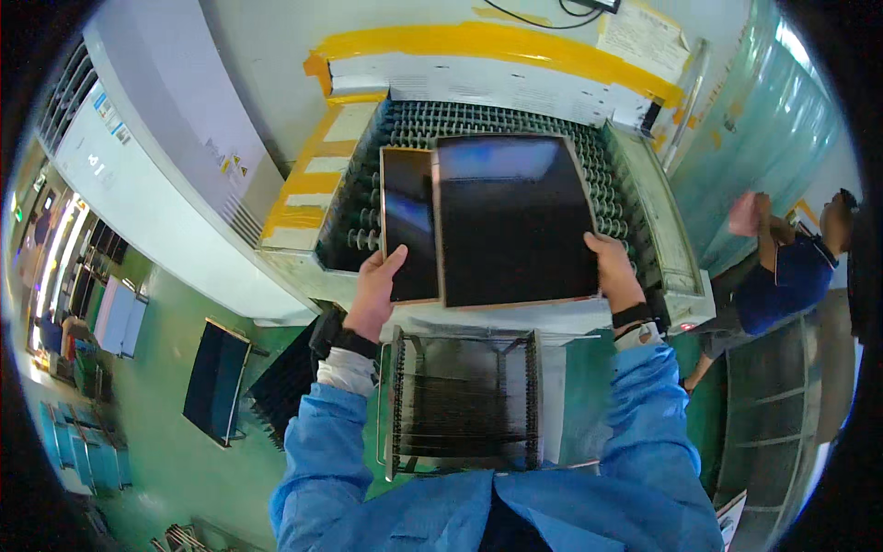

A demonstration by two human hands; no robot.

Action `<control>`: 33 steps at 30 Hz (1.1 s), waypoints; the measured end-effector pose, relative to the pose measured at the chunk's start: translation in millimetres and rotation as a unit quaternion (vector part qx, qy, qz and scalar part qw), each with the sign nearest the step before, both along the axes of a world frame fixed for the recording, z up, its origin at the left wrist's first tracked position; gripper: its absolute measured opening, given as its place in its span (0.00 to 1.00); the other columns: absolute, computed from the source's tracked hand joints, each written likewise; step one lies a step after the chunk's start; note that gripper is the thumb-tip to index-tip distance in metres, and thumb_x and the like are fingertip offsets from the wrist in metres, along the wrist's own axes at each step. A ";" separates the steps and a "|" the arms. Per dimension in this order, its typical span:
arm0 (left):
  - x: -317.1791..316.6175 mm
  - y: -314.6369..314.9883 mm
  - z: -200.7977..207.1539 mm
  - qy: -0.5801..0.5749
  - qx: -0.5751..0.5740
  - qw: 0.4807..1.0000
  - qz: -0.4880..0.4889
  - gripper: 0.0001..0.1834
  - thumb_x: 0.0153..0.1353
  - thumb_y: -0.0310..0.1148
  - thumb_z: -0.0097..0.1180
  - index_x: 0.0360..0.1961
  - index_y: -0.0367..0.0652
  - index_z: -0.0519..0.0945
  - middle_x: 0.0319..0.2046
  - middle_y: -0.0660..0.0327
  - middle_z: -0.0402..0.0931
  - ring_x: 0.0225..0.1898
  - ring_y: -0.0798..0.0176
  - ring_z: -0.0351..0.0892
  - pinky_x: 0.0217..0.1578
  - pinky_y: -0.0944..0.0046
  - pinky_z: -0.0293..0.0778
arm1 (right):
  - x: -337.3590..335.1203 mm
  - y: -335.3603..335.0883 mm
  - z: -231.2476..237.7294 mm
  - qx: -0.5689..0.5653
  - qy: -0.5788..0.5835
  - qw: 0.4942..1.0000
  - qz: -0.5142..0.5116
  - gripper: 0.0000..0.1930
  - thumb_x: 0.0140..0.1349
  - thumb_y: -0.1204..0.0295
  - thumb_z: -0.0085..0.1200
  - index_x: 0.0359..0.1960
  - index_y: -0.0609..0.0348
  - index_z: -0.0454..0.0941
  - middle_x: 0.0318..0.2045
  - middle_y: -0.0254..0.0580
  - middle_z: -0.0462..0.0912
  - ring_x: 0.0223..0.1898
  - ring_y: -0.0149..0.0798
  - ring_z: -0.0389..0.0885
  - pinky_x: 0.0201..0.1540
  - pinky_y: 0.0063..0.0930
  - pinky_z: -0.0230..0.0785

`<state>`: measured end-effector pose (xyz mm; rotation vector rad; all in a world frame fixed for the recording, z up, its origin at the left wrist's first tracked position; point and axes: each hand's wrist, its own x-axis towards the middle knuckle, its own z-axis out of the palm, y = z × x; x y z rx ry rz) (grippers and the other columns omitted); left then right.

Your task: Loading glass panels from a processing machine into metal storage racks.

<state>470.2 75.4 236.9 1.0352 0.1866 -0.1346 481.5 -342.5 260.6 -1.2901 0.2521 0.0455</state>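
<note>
My left hand [375, 290] grips the lower left edge of a glossy dark panel [409, 230] with a thin copper-coloured rim, thumb on its face. A second dark panel [515, 225], of which more shows, stands beside it and seems to overlap its right side. My right hand [614, 267] is closed on that second panel's lower right edge. Both panels are over the near part of a bed of rollers [487, 120] with many small discs. Whether they rest on the rollers cannot be seen. Below them stands a slotted rack [533, 405] holding several thin dark sheets.
Pale side walls [653, 212] with yellow tape on the left one flank the rollers. A tall white cabinet [184, 193] stands at left. Dark panels on a stand [216, 382] are on the green floor. Another person [782, 281] in dark blue is at the right, near hanging clear sheeting [782, 129].
</note>
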 end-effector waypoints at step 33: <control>113.6 -43.4 -31.4 -0.246 0.745 0.616 0.071 0.24 0.57 0.45 0.62 0.56 0.61 0.78 0.63 0.54 0.64 0.65 0.39 0.57 0.62 0.34 0.53 | 59.8 35.4 -40.2 -0.722 -0.082 0.687 -0.022 0.33 0.60 0.47 0.55 0.65 0.45 0.67 0.68 0.49 0.62 0.70 0.56 0.54 0.69 0.56 0.42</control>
